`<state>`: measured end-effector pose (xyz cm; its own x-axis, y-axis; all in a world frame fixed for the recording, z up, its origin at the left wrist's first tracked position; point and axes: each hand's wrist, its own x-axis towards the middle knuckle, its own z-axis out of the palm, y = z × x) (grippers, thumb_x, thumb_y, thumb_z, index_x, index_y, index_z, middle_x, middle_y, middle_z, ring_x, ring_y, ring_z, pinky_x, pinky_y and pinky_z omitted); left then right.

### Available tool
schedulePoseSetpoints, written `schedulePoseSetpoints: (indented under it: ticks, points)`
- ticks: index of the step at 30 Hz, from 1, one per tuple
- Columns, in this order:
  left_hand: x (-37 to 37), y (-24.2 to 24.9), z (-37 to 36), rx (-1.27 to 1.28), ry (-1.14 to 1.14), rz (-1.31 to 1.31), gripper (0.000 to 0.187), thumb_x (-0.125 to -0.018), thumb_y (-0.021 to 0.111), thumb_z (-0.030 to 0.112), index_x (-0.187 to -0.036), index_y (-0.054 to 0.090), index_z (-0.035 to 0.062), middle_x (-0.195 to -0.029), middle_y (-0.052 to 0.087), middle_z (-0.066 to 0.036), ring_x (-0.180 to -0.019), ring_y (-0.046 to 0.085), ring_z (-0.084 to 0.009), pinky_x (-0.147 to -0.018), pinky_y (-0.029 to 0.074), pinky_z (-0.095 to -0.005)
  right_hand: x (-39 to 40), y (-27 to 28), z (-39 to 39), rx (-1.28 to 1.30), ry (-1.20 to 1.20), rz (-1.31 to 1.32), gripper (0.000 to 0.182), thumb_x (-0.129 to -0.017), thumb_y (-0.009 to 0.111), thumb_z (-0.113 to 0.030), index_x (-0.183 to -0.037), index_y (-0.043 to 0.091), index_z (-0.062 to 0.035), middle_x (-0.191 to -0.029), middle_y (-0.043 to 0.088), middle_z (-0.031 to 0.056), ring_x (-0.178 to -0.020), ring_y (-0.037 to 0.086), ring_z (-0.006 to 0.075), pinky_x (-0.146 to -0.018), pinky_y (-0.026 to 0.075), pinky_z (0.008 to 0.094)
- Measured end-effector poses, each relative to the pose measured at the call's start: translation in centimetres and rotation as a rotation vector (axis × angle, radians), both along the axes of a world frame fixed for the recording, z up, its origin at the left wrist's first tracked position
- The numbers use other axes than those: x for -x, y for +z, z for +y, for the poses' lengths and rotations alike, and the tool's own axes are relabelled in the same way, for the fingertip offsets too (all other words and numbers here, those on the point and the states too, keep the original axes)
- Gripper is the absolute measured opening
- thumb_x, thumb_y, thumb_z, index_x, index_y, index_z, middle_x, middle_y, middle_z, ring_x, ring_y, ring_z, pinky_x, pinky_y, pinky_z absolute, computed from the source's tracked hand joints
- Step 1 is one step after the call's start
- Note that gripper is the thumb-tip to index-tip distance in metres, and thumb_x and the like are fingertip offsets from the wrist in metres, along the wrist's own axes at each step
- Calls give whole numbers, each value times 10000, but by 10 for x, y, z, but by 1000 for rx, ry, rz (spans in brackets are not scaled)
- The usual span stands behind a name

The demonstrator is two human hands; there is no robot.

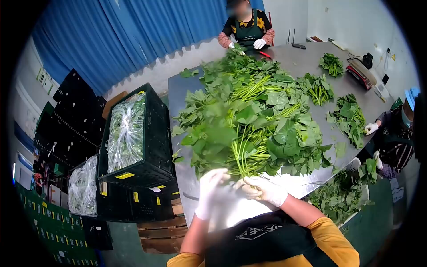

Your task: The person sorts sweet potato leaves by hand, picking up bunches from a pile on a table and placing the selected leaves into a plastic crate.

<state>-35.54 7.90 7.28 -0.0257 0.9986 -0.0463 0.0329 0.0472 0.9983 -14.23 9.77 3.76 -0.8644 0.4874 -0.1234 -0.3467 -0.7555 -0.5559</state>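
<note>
My right hand (pixel 262 189), in a white glove, is closed round the lower stems of a bunch of leafy greens (pixel 242 155). The stems fan up and away from the fist toward broad green leaves. Just left of it, my left hand (pixel 211 184), also gloved in white, is raised near the stem ends at the table's near edge. Motion smears its fingers, and I cannot tell whether they hold anything. Beyond both hands a large heap of the same greens (pixel 280 100) spreads over the metal table (pixel 189 86); leaves above my left hand are blurred.
Left of the table stands a dark green crate (pixel 158 133) holding a plastic-wrapped bag of greens (pixel 126 133). A person (pixel 246 29) works at the far side, another (pixel 398 133) at the right. Separate bunches (pixel 331 64) and a red scale (pixel 358 76) lie to the right.
</note>
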Motion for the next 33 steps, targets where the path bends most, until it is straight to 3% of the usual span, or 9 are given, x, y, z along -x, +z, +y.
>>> schedulePoseSetpoints:
  ticks: [5,7,8,12,15,18,23,26,33]
  points:
    - [-18,-5,10,-85,-144,-6,220,-943,501,145,-1085,587,1,-902,633,-30,-767,549,-89,-699,444,-230,3,5,-8,-102,49,-61,459,-981,414,-414,-1130,558,-4,-541,381,-54,-415,278,38,-448,257,200]
    - [-22,3,11,-519,-225,476,202,-946,484,123,-1097,562,13,-902,613,-19,-750,524,-82,-707,442,-233,2,10,-10,-20,9,-102,431,-972,447,-404,-1127,564,-20,-538,391,-43,-421,285,42,-452,260,207]
    - [-30,8,10,-39,-162,-16,212,-947,473,108,-1127,545,21,-898,595,-8,-735,502,-77,-703,439,-235,0,11,-9,-41,28,-104,427,-972,451,-398,-1146,550,-21,-541,393,-41,-423,288,42,-453,259,205]
    - [-36,-5,7,-110,-162,-59,215,-948,475,107,-1133,546,22,-894,595,-3,-727,500,-77,-697,435,-229,-1,21,-17,-46,-30,-161,364,-967,487,-334,-1176,529,-39,-565,410,-38,-424,303,50,-424,260,209]
    - [-44,8,5,139,-70,-446,215,-924,531,88,-1121,558,6,-872,608,-18,-720,501,-57,-658,429,-207,5,24,-22,-120,-145,-298,234,-942,548,-231,-1125,578,-89,-599,452,-32,-439,347,47,-396,270,207]
    - [-50,10,2,135,-6,-419,188,-903,547,46,-1075,554,-31,-830,608,-61,-684,528,-77,-607,441,-218,2,48,-23,-509,-156,-841,160,-902,595,-150,-1009,636,-39,-691,555,7,-565,489,57,-480,380,188]
    - [-56,6,0,-1,92,-391,165,-891,531,-6,-1048,526,-58,-833,623,-112,-640,572,-137,-609,481,-267,9,4,-21,-532,-485,-634,147,-918,546,-104,-982,633,-5,-766,607,22,-720,548,76,-692,451,219]
    - [-55,3,-2,38,98,-420,175,-893,525,-8,-1063,523,-49,-876,635,-108,-739,590,-128,-661,478,-254,3,-14,-22,-943,-629,-741,162,-911,539,-66,-978,651,28,-856,658,58,-759,590,110,-721,467,234]
    - [-54,-18,0,35,285,-433,346,-861,560,-1,-1195,491,-56,-922,642,-82,-743,581,-104,-666,456,-209,-3,-19,-20,-622,-850,-677,159,-881,566,-36,-981,667,35,-927,675,68,-864,613,130,-809,472,245]
